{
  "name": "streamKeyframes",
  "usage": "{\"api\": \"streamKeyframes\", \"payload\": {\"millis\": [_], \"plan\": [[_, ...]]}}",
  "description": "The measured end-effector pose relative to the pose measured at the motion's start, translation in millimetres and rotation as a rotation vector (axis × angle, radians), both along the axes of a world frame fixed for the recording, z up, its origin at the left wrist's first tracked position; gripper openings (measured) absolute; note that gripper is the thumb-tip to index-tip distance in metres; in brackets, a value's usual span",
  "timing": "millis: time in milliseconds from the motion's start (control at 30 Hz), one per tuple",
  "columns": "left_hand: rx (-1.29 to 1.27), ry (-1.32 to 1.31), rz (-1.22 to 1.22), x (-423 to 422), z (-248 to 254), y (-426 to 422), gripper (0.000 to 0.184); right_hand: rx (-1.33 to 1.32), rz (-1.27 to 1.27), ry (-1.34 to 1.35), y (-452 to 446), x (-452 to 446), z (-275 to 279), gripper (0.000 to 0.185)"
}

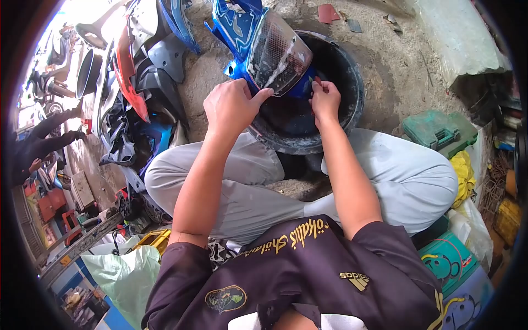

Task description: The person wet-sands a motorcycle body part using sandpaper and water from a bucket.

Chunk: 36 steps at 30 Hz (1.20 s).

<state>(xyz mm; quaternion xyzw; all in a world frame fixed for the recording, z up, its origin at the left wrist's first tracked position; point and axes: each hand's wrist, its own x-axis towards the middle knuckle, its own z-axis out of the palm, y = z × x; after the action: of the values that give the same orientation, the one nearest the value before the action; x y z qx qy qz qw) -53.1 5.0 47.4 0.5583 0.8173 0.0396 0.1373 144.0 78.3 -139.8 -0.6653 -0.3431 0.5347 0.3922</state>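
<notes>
A glossy blue motorcycle fairing (237, 27) with a wet, mesh-patterned dark panel (278, 54) is tilted over a black tub (355, 93). My left hand (234, 104) is closed on the fairing's lower left edge, its thumb lying along the rim of the panel. Whitish streaks run down the panel. At the fairing's lower right side, my right hand (325, 102) pinches a small reddish piece (317, 80) that looks like sandpaper. Its fingertips are against or very close to the blue edge; exact contact is hard to see. Dark liquid appears to lie in the tub.
Several motorcycle body panels, including an orange one (126, 71), are piled at the left. Red sheet pieces (328, 14) lie on the concrete floor beyond the tub. On the right are a green tool case (432, 131) and a yellow bag (463, 175). A pale sack (129, 280) stands at lower left.
</notes>
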Motion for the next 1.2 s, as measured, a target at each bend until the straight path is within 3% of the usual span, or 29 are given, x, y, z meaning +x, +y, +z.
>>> {"api": "streamKeyframes", "payload": {"millis": [67, 167, 233, 333, 467, 600, 767, 833, 967, 1033, 1100, 1200], "plan": [[0.022, 0.076, -0.013, 1, 2, -2, 0.063, 0.018, -0.003, -0.026, 10, -1, 4, 0.016], [0.145, -0.009, 0.059, 5, 10, -5, 0.069, 0.084, 0.017, -0.054, 53, 2, -4, 0.023], [0.195, -0.027, 0.113, 6, -1, -6, 0.078, 0.233, 0.187, -0.242, 75, 3, 3, 0.026], [0.272, -0.145, 0.137, 8, -19, -6, 0.091, 0.329, 0.394, -0.287, 91, -2, -11, 0.028], [0.320, -0.387, 0.143, 10, -36, 0, 0.097, 0.269, 0.338, -0.116, 84, -4, -20, 0.025], [0.302, -0.476, 0.196, 1, -16, -1, 0.091, 0.509, 0.252, -0.074, 67, 3, -7, 0.026], [0.471, -0.723, 0.255, -20, -4, -18, 0.086, 0.667, 0.212, -0.110, 55, 10, 97, 0.022], [0.566, -0.940, 0.258, -8, 20, -25, 0.082, 0.749, 0.227, -0.093, 64, 17, 143, 0.019], [0.772, -1.172, 0.311, 24, 43, -31, 0.075, 0.782, 0.435, -0.136, 76, 47, 251, 0.019], [0.825, -1.320, 0.376, 48, 48, -38, 0.075, 0.883, 0.531, -0.283, 77, 59, 291, 0.018], [0.695, -1.477, 0.387, 66, 62, -53, 0.065, 1.022, 0.514, -0.317, 73, 68, 325, 0.017], [0.502, -1.521, 0.371, 91, 44, -63, 0.059, 0.935, 0.626, -0.427, 75, 86, 356, 0.020]]}}
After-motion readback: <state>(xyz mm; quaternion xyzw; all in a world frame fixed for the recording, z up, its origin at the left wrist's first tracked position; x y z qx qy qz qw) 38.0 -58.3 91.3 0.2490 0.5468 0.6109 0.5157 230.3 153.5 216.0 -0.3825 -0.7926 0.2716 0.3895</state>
